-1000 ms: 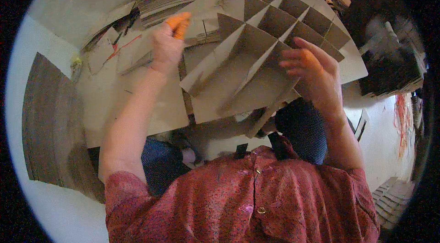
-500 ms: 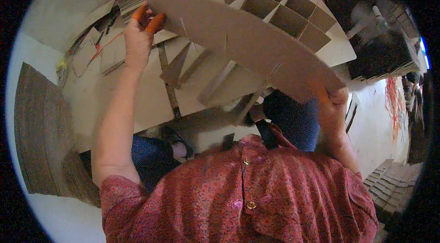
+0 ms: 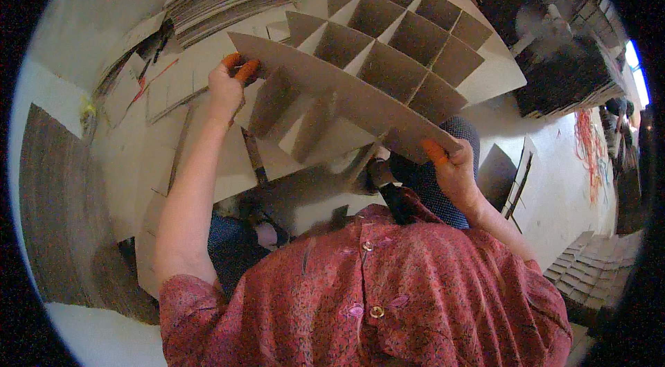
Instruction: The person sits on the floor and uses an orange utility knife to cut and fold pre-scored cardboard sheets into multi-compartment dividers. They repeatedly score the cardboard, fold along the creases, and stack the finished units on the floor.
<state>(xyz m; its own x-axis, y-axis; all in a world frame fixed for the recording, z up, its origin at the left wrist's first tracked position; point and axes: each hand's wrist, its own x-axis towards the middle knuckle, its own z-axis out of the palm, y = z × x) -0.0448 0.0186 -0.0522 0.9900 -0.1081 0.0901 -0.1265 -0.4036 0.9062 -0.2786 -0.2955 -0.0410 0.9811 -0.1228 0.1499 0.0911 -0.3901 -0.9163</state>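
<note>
The left hand (image 3: 228, 93) pinches one end of a long cardboard strip (image 3: 346, 93) between thumb and fingers, and the right hand (image 3: 454, 169) grips the other end, nearer the body. Orange covers (image 3: 247, 71) show on fingertips of both hands. The strip slants down from left to right in front of the person, along the near side of a grid (image 3: 395, 31) of upright cardboard dividers. Divider ends jut out beneath it; whether its slots are seated on them I can't make out from here.

The grid stands on a pale tabletop (image 3: 500, 69), its square cells open upward. Beyond the left hand, flat cardboard sheets lie in a stack (image 3: 232, 0), and a thin red strap (image 3: 143, 86) rests near them. The person wears a patterned red shirt (image 3: 429, 284). Over to the left a tall pile (image 3: 62, 221) of cardboard curves along the wall side. To the right I see a dark stack (image 3: 568, 86), red cords (image 3: 587, 149) hanging below it, and layered cardboard pieces (image 3: 596, 266) lower down.
</note>
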